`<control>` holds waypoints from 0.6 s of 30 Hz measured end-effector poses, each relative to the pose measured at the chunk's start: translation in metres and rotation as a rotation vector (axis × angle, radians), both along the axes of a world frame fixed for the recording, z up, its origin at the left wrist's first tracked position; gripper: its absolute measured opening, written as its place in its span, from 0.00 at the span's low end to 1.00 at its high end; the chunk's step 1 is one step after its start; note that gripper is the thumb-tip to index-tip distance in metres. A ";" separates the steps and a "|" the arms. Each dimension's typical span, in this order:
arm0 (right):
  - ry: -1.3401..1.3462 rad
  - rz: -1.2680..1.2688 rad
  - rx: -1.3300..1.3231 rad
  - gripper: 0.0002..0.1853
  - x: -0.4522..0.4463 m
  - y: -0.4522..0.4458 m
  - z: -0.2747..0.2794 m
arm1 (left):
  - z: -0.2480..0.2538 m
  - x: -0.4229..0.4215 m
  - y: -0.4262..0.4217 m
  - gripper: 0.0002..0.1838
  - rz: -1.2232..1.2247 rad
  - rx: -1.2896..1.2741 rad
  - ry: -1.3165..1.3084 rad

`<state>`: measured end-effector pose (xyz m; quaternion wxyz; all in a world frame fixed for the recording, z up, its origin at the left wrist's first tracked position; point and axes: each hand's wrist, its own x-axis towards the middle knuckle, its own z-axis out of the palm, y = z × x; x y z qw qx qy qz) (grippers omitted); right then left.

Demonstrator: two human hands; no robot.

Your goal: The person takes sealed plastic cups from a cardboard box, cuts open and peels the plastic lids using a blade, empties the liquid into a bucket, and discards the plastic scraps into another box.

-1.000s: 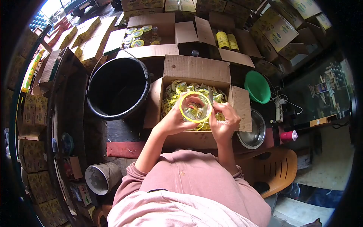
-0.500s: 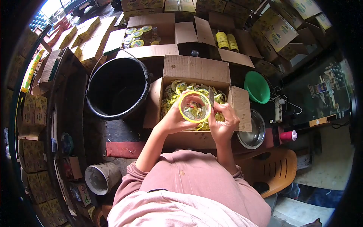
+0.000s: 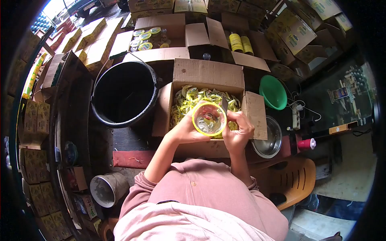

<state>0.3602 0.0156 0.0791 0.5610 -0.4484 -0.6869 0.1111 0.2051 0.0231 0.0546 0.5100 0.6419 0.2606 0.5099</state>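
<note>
Head view: left hand point(image 3: 185, 129) clamped around a yellow-rimmed cup point(image 3: 209, 119), right hand point(image 3: 239, 126) pinching a knife point(image 3: 224, 103) at its one o'clock, seemingly for trimming, which calls for steady blade control.

The plastic cup point(image 3: 209, 123) was clear, edged in bright yellow.
The scraps point(image 3: 185, 105) were mixed yellow, pale green and white; the open carton point(image 3: 209, 73), brown with a dark spot. The bucket point(image 3: 124, 92) was black, the bowl point(image 3: 274, 92) green, the basin point(image 3: 270, 138) silver, the shirt point(image 3: 193, 174) dusty pink, the chair point(image 3: 277, 176) orange-tan.
</note>
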 end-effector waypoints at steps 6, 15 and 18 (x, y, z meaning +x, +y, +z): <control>0.074 -0.028 -0.064 0.07 -0.002 -0.001 0.000 | -0.018 0.000 0.007 0.39 -0.039 -0.047 -0.102; -0.021 -0.018 0.036 0.06 -0.001 -0.007 0.001 | -0.016 -0.005 0.008 0.40 0.001 -0.029 -0.074; -0.036 -0.015 0.034 0.07 0.000 -0.007 0.002 | -0.013 -0.005 0.007 0.40 -0.013 -0.040 -0.063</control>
